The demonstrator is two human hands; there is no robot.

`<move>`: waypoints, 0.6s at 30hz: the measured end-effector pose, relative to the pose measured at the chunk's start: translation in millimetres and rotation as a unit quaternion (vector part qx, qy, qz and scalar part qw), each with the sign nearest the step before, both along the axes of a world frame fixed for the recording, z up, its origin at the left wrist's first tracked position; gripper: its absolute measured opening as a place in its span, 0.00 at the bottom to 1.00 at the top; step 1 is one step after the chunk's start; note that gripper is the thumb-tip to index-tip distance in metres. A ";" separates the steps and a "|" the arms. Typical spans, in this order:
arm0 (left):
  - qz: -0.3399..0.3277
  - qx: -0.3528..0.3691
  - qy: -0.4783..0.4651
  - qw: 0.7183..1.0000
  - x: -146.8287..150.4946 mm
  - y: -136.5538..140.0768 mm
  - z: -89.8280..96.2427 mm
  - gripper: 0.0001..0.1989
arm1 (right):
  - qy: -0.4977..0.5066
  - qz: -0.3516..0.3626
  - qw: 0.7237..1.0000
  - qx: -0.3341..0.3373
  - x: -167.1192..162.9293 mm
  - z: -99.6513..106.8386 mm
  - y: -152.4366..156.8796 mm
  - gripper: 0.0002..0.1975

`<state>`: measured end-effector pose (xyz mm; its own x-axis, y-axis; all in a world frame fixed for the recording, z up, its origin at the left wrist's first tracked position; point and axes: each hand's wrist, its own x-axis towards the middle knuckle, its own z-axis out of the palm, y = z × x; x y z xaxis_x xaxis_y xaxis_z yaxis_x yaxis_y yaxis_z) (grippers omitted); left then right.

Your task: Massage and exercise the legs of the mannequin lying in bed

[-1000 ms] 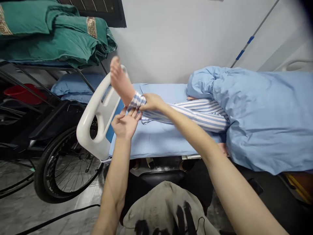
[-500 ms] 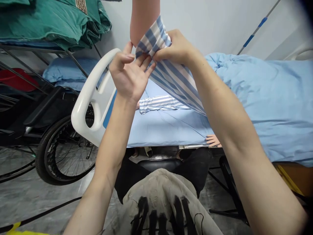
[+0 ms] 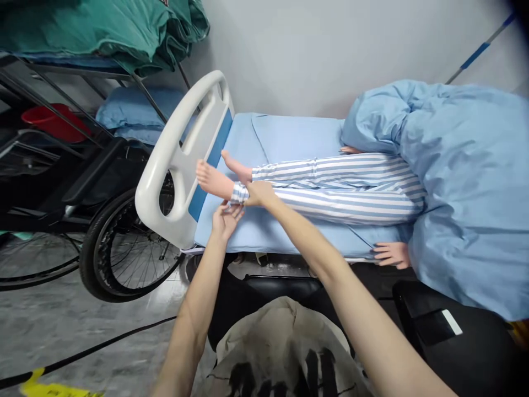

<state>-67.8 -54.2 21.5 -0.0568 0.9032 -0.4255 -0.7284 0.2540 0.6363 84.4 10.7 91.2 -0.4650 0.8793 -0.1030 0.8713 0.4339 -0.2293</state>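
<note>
The bed (image 3: 293, 132) crosses the middle of the frame, a blue quilt (image 3: 463, 165) heaped over its right end, with a wheelchair (image 3: 93, 259) at left, next to the white end board (image 3: 188, 172). Striped trousers (image 3: 355, 162) reach from under the quilt toward that board, and the nearer leg (image 3: 330, 204), the one being handled, lies along the centre. At its ankle the right hand (image 3: 261, 193) is curled over from above, while the left hand (image 3: 225, 221) has its palm up, fingers loosely spread and touching from below. The bare foot (image 3: 215, 181) points left; whether its heel bears on the sheet is hard to tell. Smallest is the cuff (image 3: 239, 193), gathered between the hands. To handle this well, I would let the left palm carry the weight under the ankle, keep the right grip light so the cuff doesn't bunch or pinch, move slowly, and keep the toes clear of the board.
</note>
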 end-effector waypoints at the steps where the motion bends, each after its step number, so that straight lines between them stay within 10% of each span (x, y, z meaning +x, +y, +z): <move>1: -0.005 -0.041 0.016 0.999 -3.4 0.6 -16.9 0.14 | -0.004 0.004 1.000 -0.021 -3.9 -17.2 -1.7 0.29; 7: -0.054 -0.069 0.107 0.990 -7.5 3.3 -76.3 0.17 | -0.064 -0.005 0.997 -0.049 -14.5 -84.9 -2.8 0.28; 18: -0.032 -0.041 0.162 0.985 -4.9 6.0 -98.3 0.23 | -0.055 0.001 0.998 -0.034 -16.3 -105.6 6.7 0.29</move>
